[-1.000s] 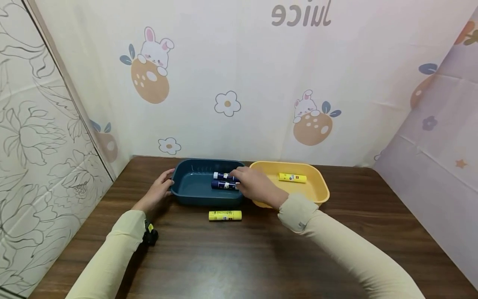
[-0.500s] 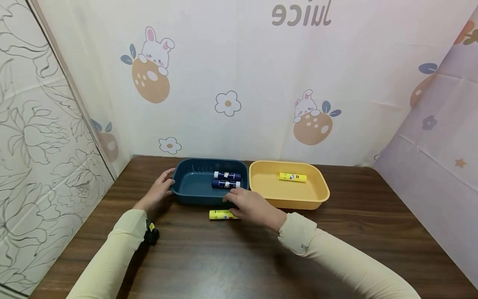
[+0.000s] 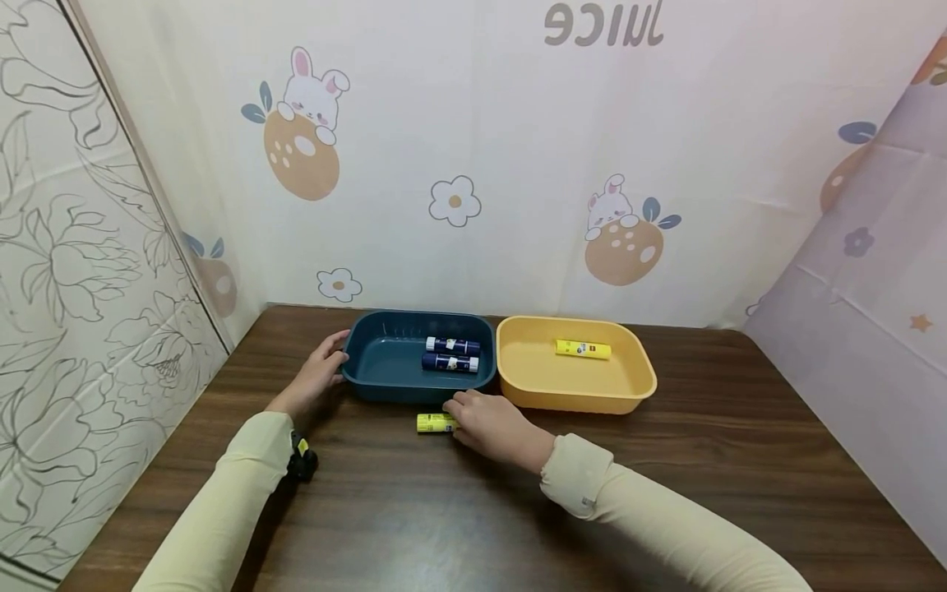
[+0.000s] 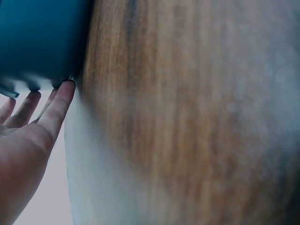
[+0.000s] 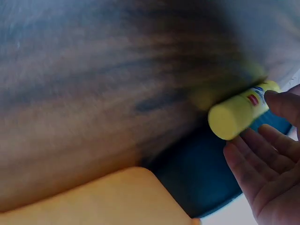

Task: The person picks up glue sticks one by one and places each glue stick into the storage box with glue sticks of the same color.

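Note:
My left hand (image 3: 316, 374) rests at the left end of a dark blue tray (image 3: 392, 396). In the left wrist view its straight fingers (image 4: 58, 105) touch the tray's outer wall (image 4: 42, 37). My right hand (image 3: 494, 423) is in front of that tray and pinches a yellow glue stick (image 3: 435, 423) between thumb and fingers. The right wrist view has the glue stick's (image 5: 234, 115) round end facing the camera, close over the table; the hand covers its other part. Two navy glue sticks with white ends, an upper one (image 3: 453, 345) and a lower one (image 3: 450, 363), lie inside the blue tray.
A yellow tray (image 3: 570, 399) stands against the right side of the blue one, with another yellow glue stick (image 3: 583, 349) lying in it. Both trays are near the back edge of the brown wooden table (image 3: 414, 518), before a printed curtain (image 3: 459, 99).
My right hand has come out of the blue tray, leaving the navy glue sticks there, and moved toward me onto the yellow glue stick. My left hand has stayed at the tray.

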`<state>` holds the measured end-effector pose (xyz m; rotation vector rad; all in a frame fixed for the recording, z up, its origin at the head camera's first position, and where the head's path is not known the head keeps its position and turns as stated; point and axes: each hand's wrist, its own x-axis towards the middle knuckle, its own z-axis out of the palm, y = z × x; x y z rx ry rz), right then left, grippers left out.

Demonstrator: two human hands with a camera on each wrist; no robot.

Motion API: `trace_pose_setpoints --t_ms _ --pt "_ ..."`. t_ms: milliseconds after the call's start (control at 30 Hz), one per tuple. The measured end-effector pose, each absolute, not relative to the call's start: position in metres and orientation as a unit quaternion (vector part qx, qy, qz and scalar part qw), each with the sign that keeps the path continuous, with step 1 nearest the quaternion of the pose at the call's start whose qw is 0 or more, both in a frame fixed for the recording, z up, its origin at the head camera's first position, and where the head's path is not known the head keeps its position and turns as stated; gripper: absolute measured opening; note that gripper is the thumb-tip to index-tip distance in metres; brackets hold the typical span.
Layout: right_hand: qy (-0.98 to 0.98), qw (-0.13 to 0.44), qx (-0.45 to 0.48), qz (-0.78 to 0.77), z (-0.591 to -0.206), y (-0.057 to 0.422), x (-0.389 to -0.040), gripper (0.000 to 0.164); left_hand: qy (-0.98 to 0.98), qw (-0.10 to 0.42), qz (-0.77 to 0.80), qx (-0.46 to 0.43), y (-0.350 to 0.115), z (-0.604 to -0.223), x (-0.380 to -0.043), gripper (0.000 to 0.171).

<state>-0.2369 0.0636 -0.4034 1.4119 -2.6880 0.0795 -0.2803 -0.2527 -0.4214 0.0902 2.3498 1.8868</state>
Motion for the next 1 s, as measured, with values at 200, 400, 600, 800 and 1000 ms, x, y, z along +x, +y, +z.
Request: trace_pose_setpoints --t_ms 200,400,600,800,1000 --pt "-0.889 0.046 0.454 0.031 -0.412 0.063 -0.240 0.027 0.782 0.058 0.619 0.033 -0.255 -0.429 -0.286 0.056" --pt "-0.889 0.063 0.453 0.026 -0.417 0.062 -0.240 0.025 0.782 0.056 0.620 0.035 -0.255 -0.429 -0.287 0.055" --pt "-0.885 0.082 0.459 0.022 -0.422 0.062 -0.241 0.022 0.780 0.054 0.622 0.036 -0.254 -0.428 -0.285 0.055" --pt "-0.887 0.069 0.455 0.024 -0.422 0.062 -0.241 0.024 0.780 0.057 0.622 0.035 -0.254 -0.427 -0.283 0.056" --pt "-0.889 0.050 0.454 0.035 -0.418 0.063 -0.238 0.026 0.781 0.060 0.621 0.034 -0.254 -0.427 -0.283 0.056"
